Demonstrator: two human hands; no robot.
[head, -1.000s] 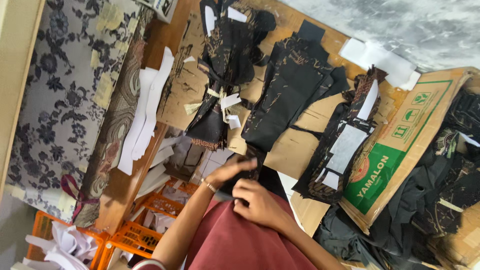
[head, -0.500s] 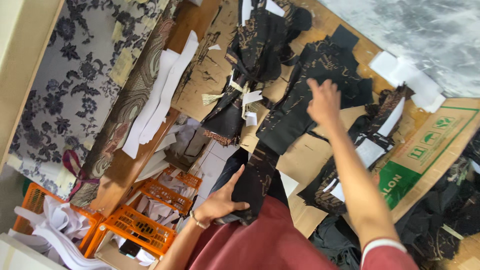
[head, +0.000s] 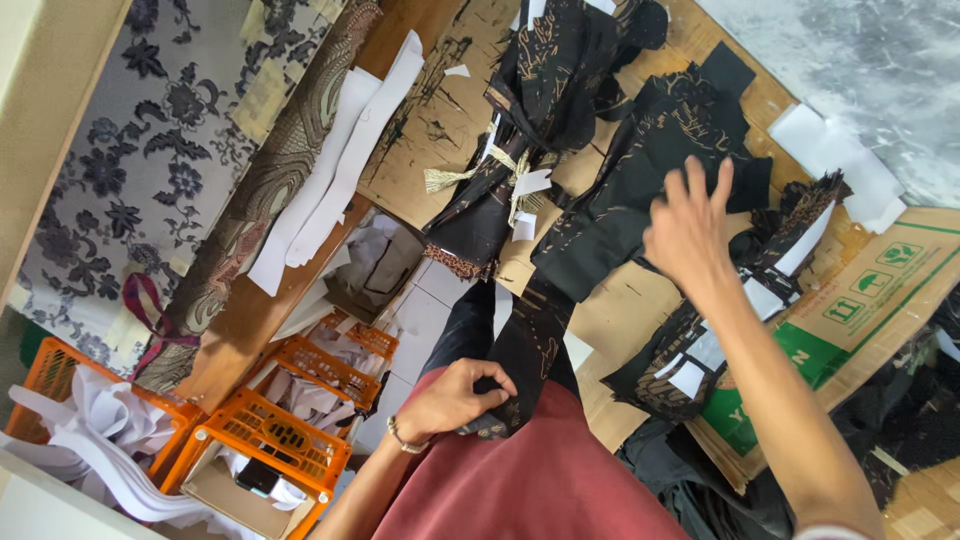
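At the near edge of the table point(head: 440, 120), over the lap: black strip point(head: 520, 345), gold-printed, hanging off the edge, lower end pinched in the left hand point(head: 455, 398), fingers clenched on it. Half a second ago that hand lay flatter on the cloth, thumb out; now it is curled tight. Right hand point(head: 690, 230): released, fingers spread, holding nothing, above the black stack point(head: 625, 210) mid-table; it has drawn back nearer the body and turned more upright. Beside the stack, toward the table's left edge: tied bundle point(head: 510, 170) of black pieces with white tags. Toward the right edge: second pile point(head: 730, 300) with white paper slips. Under it, flat cardboard box point(head: 860, 300), brown, green panel, small green square symbols near its far corner. White sheets point(head: 835, 160) at the far edge. Below the table's left edge: orange crates point(head: 270, 435) holding white paper; white strips point(head: 335, 160) along that edge.
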